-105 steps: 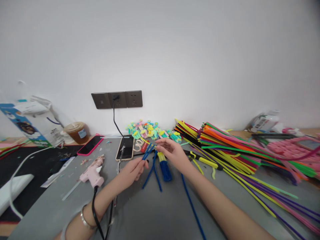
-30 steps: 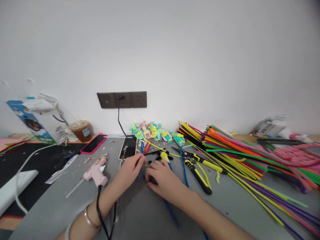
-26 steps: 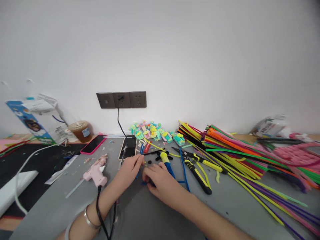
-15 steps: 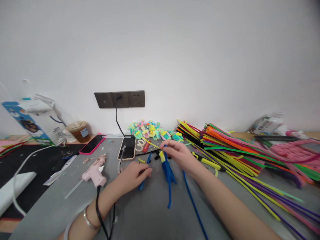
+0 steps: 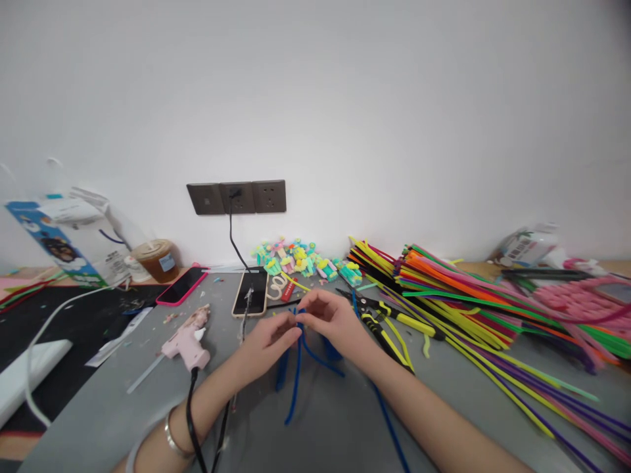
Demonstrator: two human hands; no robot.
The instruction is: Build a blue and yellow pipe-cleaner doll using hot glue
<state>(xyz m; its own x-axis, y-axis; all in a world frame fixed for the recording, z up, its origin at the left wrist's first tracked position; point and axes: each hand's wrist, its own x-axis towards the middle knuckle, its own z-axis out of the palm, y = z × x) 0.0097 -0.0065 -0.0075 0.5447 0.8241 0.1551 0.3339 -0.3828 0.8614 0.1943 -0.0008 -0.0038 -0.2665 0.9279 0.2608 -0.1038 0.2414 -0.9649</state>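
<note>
Fingertips of my left hand (image 5: 269, 341) and my right hand (image 5: 332, 318) meet over the grey mat, both pinching blue pipe cleaners (image 5: 294, 387) whose ends hang down below them. Under my left fingers lies another blue piece (image 5: 281, 371), partly hidden. A further blue bundle (image 5: 333, 351) shows beneath my right hand, mostly covered by it. One long blue strand (image 5: 389, 420) runs under my right forearm to the front edge. Yellow-and-black pliers (image 5: 387, 338) lie just right of my right hand.
A pink glue gun (image 5: 187, 343) with a black cord lies at left, near two phones (image 5: 182, 286). Small pastel pieces (image 5: 300, 257) sit by the wall. Coloured pipe cleaners (image 5: 453, 295) spread over the right side. A drink cup (image 5: 156, 259) stands at back left.
My right hand has moved left and down to meet my left hand, bringing a blue strand along. The pliers, hidden before, now show. My left hand has shifted slightly toward my right.
</note>
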